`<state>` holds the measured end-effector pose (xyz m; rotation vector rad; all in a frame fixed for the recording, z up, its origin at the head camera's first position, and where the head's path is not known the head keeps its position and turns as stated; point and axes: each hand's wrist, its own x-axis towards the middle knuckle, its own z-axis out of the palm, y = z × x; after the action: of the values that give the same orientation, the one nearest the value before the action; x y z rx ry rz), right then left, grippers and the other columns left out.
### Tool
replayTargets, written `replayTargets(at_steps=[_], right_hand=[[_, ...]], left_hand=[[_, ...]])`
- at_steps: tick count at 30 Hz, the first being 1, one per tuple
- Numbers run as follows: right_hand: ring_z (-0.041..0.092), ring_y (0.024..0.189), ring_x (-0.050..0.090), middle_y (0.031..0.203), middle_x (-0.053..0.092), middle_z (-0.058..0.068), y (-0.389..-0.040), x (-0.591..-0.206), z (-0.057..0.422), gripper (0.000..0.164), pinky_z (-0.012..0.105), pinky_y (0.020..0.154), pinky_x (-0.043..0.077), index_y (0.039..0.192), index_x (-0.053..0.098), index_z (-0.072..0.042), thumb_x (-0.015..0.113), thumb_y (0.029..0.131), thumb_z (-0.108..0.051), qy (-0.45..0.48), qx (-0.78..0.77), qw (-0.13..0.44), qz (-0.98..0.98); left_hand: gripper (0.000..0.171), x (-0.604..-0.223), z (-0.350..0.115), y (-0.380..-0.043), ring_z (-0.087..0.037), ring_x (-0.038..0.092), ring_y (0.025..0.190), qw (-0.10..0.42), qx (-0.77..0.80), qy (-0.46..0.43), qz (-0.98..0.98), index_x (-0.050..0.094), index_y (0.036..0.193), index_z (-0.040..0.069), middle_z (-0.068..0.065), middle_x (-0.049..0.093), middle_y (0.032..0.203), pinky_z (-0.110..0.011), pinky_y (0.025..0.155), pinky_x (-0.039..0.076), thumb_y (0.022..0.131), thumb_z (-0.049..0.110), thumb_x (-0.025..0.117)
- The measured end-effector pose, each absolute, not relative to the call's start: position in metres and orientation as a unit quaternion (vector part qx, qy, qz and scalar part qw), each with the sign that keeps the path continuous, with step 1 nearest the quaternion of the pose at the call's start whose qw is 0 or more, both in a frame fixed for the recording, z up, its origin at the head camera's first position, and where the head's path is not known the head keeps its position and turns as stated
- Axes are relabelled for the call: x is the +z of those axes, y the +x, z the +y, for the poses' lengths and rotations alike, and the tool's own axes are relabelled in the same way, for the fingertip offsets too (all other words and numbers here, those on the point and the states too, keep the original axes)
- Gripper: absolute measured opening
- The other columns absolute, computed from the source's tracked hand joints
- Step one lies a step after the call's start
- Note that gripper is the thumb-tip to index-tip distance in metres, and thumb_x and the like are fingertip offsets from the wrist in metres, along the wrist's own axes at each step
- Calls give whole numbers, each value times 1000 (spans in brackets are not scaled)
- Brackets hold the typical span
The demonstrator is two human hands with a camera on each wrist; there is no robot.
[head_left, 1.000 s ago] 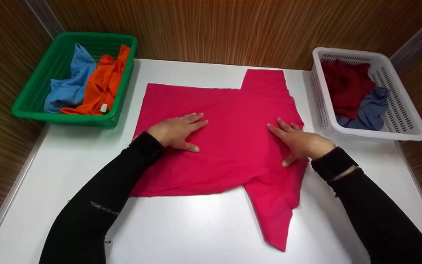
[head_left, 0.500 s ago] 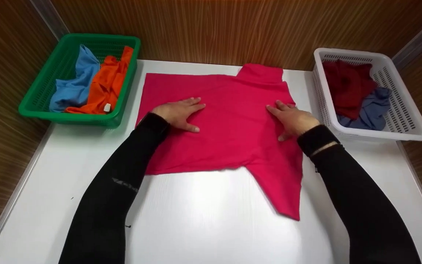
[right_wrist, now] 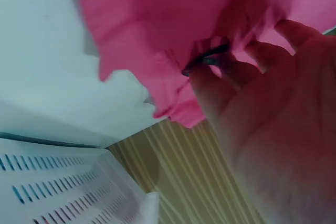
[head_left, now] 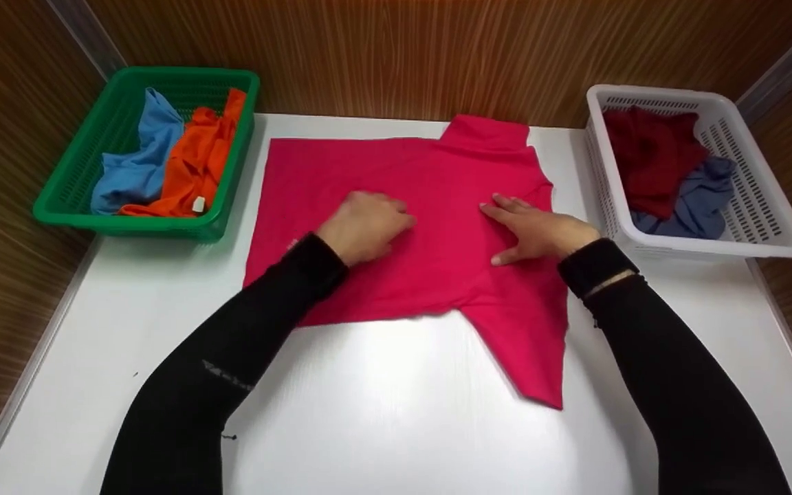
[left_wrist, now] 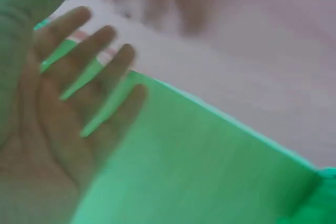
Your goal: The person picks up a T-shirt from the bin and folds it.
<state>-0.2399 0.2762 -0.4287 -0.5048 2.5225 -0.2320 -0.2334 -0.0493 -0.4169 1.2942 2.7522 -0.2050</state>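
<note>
With the pink T-shirt (head_left: pixel 444 220) spread on the white table (head_left: pixel 396 412) between the green basket (head_left: pixel 128 221) and the white basket (head_left: pixel 719 245), you seem to be smoothing it flat. Your right hand (head_left: pixel 537 230) rests open near its shoulder end, fingers spread; your left hand (head_left: pixel 368 227) blurs over the body, fingers parted and gripping nothing in the left wrist view, though whether it touches the cloth cannot be told. Your next move probably calls for easing out the creases by the near sleeve (head_left: pixel 526 350) without dragging the rest. As for writing, the pale marking (head_left: pixel 227 375) on your black left cuff-to-elbow sleeve (head_left: pixel 183 405) is too small to read; the white tag (head_left: pixel 199 204) in the green basket shows nothing legible.
</note>
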Motion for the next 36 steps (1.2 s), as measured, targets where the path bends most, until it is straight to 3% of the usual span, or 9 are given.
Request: replayTargets(at_steps=[2,6,10,15,24,29,32,36], right_hand=[[44,167,-1,180,0,15,-241,-431,279,104,69,130,20,171,12,-23,76,94,-51,-180,-90,285,937],[43,167,-1,180,-1,14,-242,-432,280,106,69,130,21,171,10,-26,76,93,-53,-180,-83,287,937],[42,167,-1,181,-1,13,-242,-433,281,106,69,130,22,171,9,-28,76,93,-53,-181,-78,286,938],[41,167,0,181,0,13,-242,-435,282,106,69,129,24,171,9,-28,76,94,-53,-181,-73,287,938],[42,167,-4,181,-3,12,-246,-433,281,104,71,129,20,171,8,-26,74,95,-51,-187,-74,293,935],[42,167,-4,181,-4,11,-246,-433,281,104,70,130,19,171,8,-27,74,95,-52,-190,-71,293,934],[42,167,-3,181,-2,12,-245,-433,281,103,70,130,19,171,9,-26,74,96,-50,-193,-71,288,935],[41,167,-2,181,-2,12,-244,-433,280,101,70,130,19,171,10,-26,74,96,-48,-192,-69,287,936]], left_hand=[[24,-419,-30,-218,-24,72,115,5,-54,487,872,74,120,25,1,75,123,-47,86,63,95,27,75],[24,-427,3,-189,-18,70,118,-27,-24,602,798,74,122,32,8,74,126,-42,94,58,99,32,71],[26,-438,26,-170,-16,68,121,-55,-41,651,756,72,126,35,11,72,131,-40,99,54,100,35,71],[23,-452,45,-161,-13,68,121,-78,-62,659,745,72,126,35,11,72,130,-35,96,54,105,37,63],[19,-438,57,-168,-6,72,111,9,31,632,774,65,121,28,10,77,117,-31,92,52,104,34,67],[11,-442,66,-170,-6,71,102,-11,31,620,784,66,114,28,9,76,108,-29,81,50,104,28,66],[17,-444,70,-167,-9,69,111,-45,-5,631,774,70,118,33,8,73,116,-30,85,52,104,25,65],[23,-445,70,-163,-13,64,124,-58,-28,644,762,72,124,38,8,70,126,-34,100,53,103,30,65]])
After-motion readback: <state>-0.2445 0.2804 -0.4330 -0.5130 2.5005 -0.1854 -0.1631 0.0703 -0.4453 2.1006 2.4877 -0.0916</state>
